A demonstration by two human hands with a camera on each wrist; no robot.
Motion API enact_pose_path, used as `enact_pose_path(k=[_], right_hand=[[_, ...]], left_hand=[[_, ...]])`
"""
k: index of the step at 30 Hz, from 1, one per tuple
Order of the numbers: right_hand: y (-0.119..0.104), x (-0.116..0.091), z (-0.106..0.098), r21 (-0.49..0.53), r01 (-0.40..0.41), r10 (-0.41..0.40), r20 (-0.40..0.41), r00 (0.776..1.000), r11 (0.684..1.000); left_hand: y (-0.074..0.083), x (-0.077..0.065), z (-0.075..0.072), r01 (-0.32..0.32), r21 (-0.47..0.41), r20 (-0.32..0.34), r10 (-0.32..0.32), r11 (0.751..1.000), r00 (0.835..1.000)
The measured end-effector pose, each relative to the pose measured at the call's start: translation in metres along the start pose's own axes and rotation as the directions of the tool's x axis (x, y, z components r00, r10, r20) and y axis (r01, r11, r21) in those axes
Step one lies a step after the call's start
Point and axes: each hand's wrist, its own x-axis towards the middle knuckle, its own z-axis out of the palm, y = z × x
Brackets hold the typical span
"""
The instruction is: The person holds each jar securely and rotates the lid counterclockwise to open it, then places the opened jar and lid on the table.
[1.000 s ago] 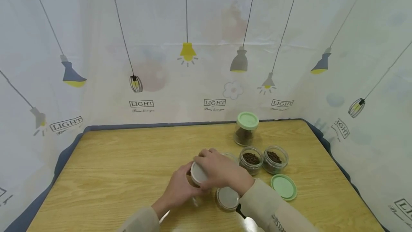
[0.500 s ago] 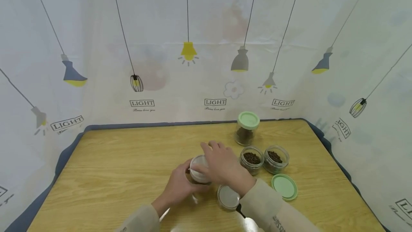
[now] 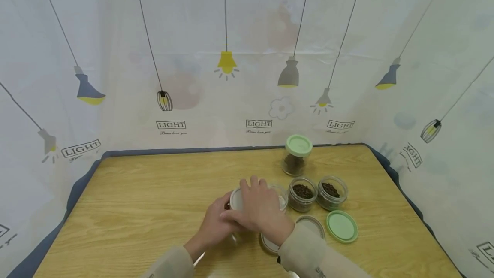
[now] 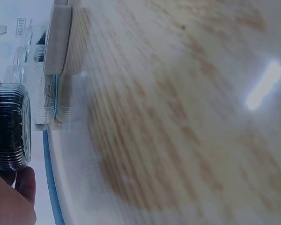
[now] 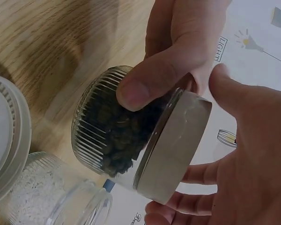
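Observation:
My left hand (image 3: pixel 214 222) grips a ribbed glass jar (image 5: pixel 114 124) of dark pieces, tilted in the right wrist view. A whitish lid (image 3: pixel 236 200) sits on its mouth. My right hand (image 3: pixel 260 209) is over the lid with extended fingers; in the right wrist view its thumb (image 5: pixel 225 86) stands apart from the lid, and its other fingers pass behind the rim. Whether they touch it is unclear. The left wrist view catches the jar's glass side and part of the left hand (image 4: pixel 11 201).
Right of the hands stand a glass jar (image 3: pixel 283 196) with white contents and two open jars (image 3: pixel 302 192) of dark beans. Behind them is a jar with a green lid (image 3: pixel 299 146). Two whitish lids (image 3: pixel 312 228) and a loose green lid (image 3: pixel 342 226) lie nearer me.
The right hand lifted its fingers off to the right, then came back over the lid with its wrist nearer me. The left hand has kept its grip on the jar.

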Motion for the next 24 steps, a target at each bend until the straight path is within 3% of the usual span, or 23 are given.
enact_pose_path(k=[11,19,24], right_hand=[[0.005,0.002,0.001,0.033,0.15,-0.151,0.044,0.987,0.988],[0.012,0.006,-0.003,0.096,0.339,-0.35,0.128,0.928,0.936],[0.015,0.008,-0.006,0.125,0.4,-0.416,0.145,0.898,0.908]], left_hand=[[-0.006,-0.003,0.0,0.056,0.053,0.014,-0.057,0.997,0.998],[-0.009,-0.007,-0.001,0.062,0.057,0.019,-0.063,0.996,0.998],[-0.009,-0.007,-0.002,0.094,0.02,0.03,-0.095,0.995,0.995]])
